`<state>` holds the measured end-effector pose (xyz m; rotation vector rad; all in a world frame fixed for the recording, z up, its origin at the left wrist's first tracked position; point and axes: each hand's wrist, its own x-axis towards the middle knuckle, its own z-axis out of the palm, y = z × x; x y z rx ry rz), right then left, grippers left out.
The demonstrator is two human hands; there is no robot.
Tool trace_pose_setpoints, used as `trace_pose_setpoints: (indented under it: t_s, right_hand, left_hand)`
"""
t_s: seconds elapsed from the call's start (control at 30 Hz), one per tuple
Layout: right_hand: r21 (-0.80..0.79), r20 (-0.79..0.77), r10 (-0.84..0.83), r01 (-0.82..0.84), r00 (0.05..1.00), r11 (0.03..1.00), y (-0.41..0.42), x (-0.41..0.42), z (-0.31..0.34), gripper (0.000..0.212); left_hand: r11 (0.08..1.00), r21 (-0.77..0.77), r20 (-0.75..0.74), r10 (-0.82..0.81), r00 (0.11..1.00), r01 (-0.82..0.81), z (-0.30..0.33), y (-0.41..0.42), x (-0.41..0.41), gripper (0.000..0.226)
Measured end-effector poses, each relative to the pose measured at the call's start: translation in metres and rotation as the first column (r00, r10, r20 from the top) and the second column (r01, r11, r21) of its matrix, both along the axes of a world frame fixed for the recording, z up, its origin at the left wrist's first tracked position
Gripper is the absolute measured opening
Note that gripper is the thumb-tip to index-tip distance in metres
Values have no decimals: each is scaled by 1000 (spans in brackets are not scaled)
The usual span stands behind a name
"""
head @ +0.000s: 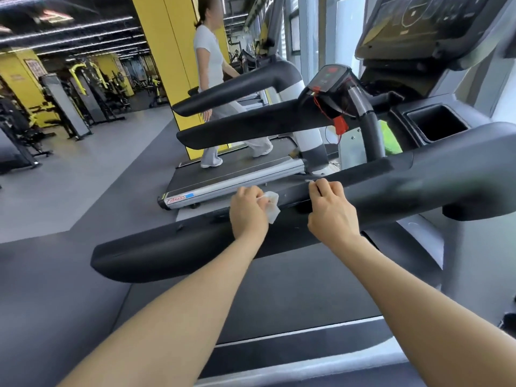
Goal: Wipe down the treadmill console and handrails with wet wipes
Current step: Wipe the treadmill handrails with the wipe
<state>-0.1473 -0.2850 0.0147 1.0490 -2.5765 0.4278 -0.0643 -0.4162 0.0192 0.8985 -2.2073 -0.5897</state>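
The black left handrail (167, 252) of my treadmill runs from lower left up toward the console (424, 26) at the upper right. My left hand (247, 210) grips a crumpled white wet wipe (272, 205) and holds it against the top of the rail. My right hand (331, 208) lies a little further along the same rail, its fingers curled over the rail's top edge. A small control panel (332, 76) with a red safety cord (339, 124) stands on a curved bar in front of the console.
A person (212, 79) walks on the neighbouring treadmill (237, 174) to the left, past its black handrails (243, 127). A cup holder (435, 122) and a green cloth (391, 138) sit by the console. A yellow pillar and weight machines stand beyond. My treadmill's belt (279, 308) lies below.
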Motion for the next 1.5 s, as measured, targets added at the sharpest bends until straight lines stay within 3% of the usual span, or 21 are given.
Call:
trace_pose_setpoints:
  t_s: [0.1, 0.23, 0.33, 0.43, 0.6, 0.8, 0.9, 1.0, 1.1, 1.2, 1.3, 1.4, 1.5]
  right_hand:
    - [42, -4, -8, 8, 1000, 999, 0, 0, 1, 52]
    - [50, -23, -43, 44, 999, 998, -6, 7, 7, 45]
    - [18, -32, 69, -69, 997, 997, -27, 28, 7, 44]
    - [-16, -64, 243, -245, 968, 969, -58, 53, 0, 43]
    - [-48, -94, 296, -301, 951, 952, -67, 51, -9, 48]
    - [-31, -198, 238, -249, 951, 968, -73, 59, -11, 52]
    - [-7, -234, 229, -238, 945, 971, -75, 62, -11, 54]
    - [41, -218, 226, -223, 949, 974, -79, 61, -12, 52]
    - [62, -229, 228, -219, 946, 974, -80, 60, -15, 52]
    - [48, -249, 222, -217, 943, 975, -75, 59, -13, 59]
    - [42, -258, 216, -213, 942, 976, -73, 59, -11, 62]
    - [66, -203, 191, -181, 960, 981, -73, 65, -5, 59]
    - [97, -129, 210, -198, 969, 975, -78, 71, -2, 52]
  left_hand:
    - [998, -10, 34, -58, 998, 59, 1, -24, 25, 10]
    - [966, 54, 46, 250, 967, -252, 2, -80, 82, 13]
    - [922, 76, 84, 372, 924, -379, 0, -81, 81, 16]
    - [963, 122, 25, 239, 971, -241, -2, -50, 44, 17]
    - [995, 48, 20, 82, 996, -83, -6, -53, 53, 8]
    - [903, 53, 22, 427, 904, -427, -11, -120, 137, 17]
    - [857, 102, 5, 507, 862, -505, -9, -111, 128, 20]
    - [915, 136, -74, 392, 917, -380, -8, -67, 88, 19]
    - [987, 32, -69, 158, 985, -156, -15, -30, 62, 13]
    - [999, 17, -68, 52, 996, -51, -16, -47, 77, 8]
    - [965, 81, -70, 257, 964, -251, -15, -93, 117, 11]
    - [868, 123, -32, 488, 872, -481, -16, -128, 154, 16]
    - [831, 164, -52, 546, 836, -532, -18, -117, 141, 16]
